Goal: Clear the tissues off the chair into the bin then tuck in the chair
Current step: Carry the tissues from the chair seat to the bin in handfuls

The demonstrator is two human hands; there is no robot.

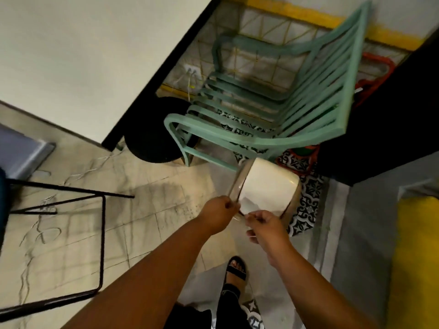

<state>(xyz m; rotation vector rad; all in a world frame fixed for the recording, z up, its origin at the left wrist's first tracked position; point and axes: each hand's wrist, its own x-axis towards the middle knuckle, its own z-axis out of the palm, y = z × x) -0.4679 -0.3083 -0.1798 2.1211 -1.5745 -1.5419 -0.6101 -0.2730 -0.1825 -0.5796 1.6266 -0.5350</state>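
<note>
A mint-green slatted chair stands pulled out from the white table, and I see no tissues on its seat. Just in front of it on the floor is a small bin with a white rounded lid and tan sides. My left hand is closed on the bin's near left rim. My right hand pinches the lower edge of a pale scrap of tissue that lies against the lid's opening. Both hands meet at the bin's front edge.
A round black base sits under the table's dark edge beside the chair's front leg. A black metal-framed chair is to the left, a red chair behind the green one, and a dark wall to the right. My sandalled foot is below the bin.
</note>
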